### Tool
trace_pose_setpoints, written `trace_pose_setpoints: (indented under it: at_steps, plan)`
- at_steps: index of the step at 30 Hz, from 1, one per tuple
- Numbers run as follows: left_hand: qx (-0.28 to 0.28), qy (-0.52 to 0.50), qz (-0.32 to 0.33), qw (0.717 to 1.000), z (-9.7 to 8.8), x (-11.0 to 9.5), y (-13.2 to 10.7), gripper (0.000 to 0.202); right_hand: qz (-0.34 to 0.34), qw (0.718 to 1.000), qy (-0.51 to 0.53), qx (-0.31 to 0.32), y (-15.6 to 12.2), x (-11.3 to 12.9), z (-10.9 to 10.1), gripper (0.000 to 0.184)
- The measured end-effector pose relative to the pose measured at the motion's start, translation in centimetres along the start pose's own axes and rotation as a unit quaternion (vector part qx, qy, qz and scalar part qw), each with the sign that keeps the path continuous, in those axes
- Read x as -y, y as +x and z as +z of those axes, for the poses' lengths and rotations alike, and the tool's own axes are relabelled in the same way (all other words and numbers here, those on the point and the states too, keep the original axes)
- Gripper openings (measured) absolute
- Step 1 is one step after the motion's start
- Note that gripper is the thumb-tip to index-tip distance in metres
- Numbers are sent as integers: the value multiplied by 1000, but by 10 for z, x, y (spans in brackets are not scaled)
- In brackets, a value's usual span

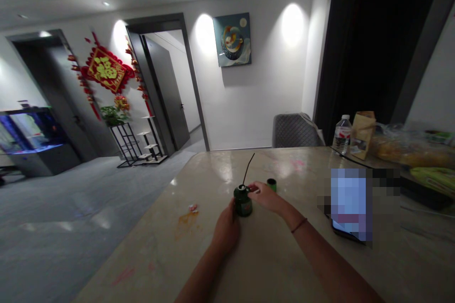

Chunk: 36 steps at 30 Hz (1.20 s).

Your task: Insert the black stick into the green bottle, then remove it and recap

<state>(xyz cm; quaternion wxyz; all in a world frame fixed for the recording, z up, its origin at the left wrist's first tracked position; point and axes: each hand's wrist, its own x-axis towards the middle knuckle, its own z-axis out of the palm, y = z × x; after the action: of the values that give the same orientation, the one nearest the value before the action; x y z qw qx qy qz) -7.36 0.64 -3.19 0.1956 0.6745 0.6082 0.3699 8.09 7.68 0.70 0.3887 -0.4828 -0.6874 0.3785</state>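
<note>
A small dark green bottle (243, 204) stands upright on the table, a pale ring around its mouth. One thin dark stick (249, 167) rises from the mouth, leaning right. My left hand (226, 227) is closed around the bottle's left side, its fingers partly hidden. At the bottle's right shoulder, beside the neck, is my right hand (266, 195), with thumb and fingers bent together in a pinch. Whatever lies between those fingertips is too small to make out. Just behind the right hand sits a short green cap (272, 184), its dark opening facing up.
A phone with a blurred screen (349, 203) is propped at the right of the marble-look table (159, 255). Farther right are a water bottle (342, 135), a paper bag (363, 135) and plastic-wrapped food (408, 147). A crumpled scrap (193, 208) lies left. A grey chair (295, 131) stands beyond.
</note>
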Motion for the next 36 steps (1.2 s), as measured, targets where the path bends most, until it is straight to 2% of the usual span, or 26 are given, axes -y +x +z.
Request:
trace_pose_setpoints:
  at_steps: [3, 6, 10, 15, 17, 24, 31, 36]
  plan:
    - [-5, -17, 16, 1000, 0, 2, 1, 60, -2, 997, 50, 66, -3, -4, 1, 35]
    - [0, -37, 34, 999, -1, 2, 1, 61, -21, 991, 82, 100, -7, -4, 3, 50]
    - [2, -32, 17, 999, -3, 0, 1, 59, -40, 993, 80, 71, -12, -6, 14, 64]
    - [-74, 35, -96, 992, -7, 3, 0, 57, -20, 991, 103, 83, -16, -20, 25, 53]
    - [-88, 40, -119, 988, -8, 3, 1, 52, -19, 990, 109, 90, -16, -24, 26, 49]
    - [-80, 53, -133, 986, -12, -3, 0, 45, -32, 996, 87, 19, -9, -31, 31, 47]
    - [-78, 51, -122, 988, -12, -4, -2, 39, -34, 996, 75, 34, 8, -36, 34, 47]
    - [-76, 45, -129, 988, -11, -3, -3, 36, -24, 998, 58, 1, 22, -37, 38, 45]
